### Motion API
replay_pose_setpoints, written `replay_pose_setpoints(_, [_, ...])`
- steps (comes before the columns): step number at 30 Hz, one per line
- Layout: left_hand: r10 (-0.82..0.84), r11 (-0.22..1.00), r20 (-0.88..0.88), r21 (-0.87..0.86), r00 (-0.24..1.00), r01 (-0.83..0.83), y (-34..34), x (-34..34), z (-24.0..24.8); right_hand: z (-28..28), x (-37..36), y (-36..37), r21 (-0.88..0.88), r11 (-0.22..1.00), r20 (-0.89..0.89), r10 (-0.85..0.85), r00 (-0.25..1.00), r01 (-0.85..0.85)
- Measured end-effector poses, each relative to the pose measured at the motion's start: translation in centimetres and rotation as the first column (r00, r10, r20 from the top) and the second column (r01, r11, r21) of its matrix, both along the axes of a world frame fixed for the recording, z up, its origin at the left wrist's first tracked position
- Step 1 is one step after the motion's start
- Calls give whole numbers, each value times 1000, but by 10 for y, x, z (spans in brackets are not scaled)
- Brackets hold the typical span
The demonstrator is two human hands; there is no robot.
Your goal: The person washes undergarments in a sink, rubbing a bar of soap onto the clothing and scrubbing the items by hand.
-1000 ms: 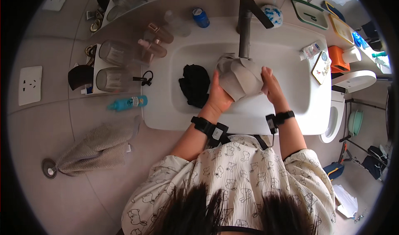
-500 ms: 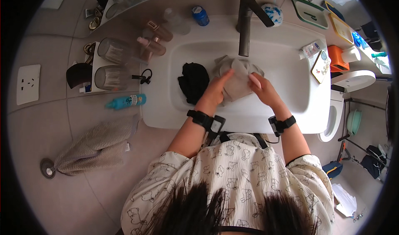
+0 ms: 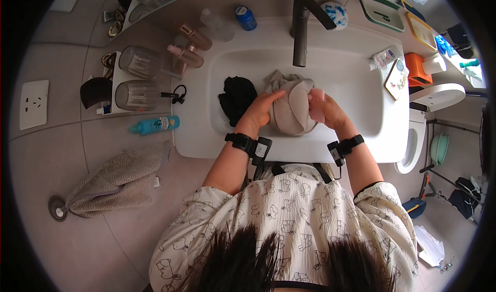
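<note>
Beige cloth [image 3: 292, 108]: bundled in the sink [image 3: 356, 93], below the tap [image 3: 301, 36], which stands at 12 o'clock. Left hand [image 3: 257, 112] at the cloth's 9 o'clock edge, one digit stretched out over the fabric; lower fingers partly hidden, so whether they pinch it cannot be told. Right hand [image 3: 331, 114] at 3 o'clock, fingers closed round a pink bar [image 3: 317, 92], probably soap; its ends show above and below the fingers, at the cloth's edge. Change: one second ago both hands held the cloth up near the spout; now it rests lower in the sink, rounder, with a folded edge uppermost, and the bar shows more plainly than half a second ago. Meaning (judgement): with the right hand occupied, steadying the cloth falls to the left. Outward: black cloth [image 3: 237, 101] at 9 o'clock, near the left hand, apart from the beige one; blue jar [image 3: 245, 18] at 11; puff [image 3: 335, 16] at 1; white tube [image 3: 383, 59] at 2; teal bottle [image 3: 156, 125] roughly at 9, outside the sink; grey towel [image 3: 121, 181] at 8, farther off.
</note>
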State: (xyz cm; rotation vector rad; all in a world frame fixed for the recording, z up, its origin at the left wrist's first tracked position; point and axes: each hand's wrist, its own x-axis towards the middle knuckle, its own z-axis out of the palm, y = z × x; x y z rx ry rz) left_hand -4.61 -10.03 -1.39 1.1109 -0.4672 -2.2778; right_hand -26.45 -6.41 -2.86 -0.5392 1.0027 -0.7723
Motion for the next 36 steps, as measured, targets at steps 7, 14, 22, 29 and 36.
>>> replay_pose_setpoints(7, [-163, 982, -7, -95, 987, 161, 9, -2, 20, 0, -4, 8, 159, 987, 272, -77, 959, 34])
replay_pose_setpoints(14, [52, 768, 542, -558, 839, 313, -1, 11, 6, 20, 4, 4, 31, 997, -28, 69, 997, -68])
replay_pose_setpoints(22, [201, 786, 965, -263, 171, 559, -10, 36, -30, 36, 8, -7, -176, 955, -295, 181, 938, -239])
replay_pose_setpoints(29, [67, 825, 598, -484, 799, 292, 6, 0, 1, 42, 47, -3, -298, 815, -735, 137, 664, -497])
replay_pose_setpoints(36, [20, 915, 507, -356, 862, 188, 12, -1, 23, 25, 60, -1, -215, 836, -974, -146, 174, -505])
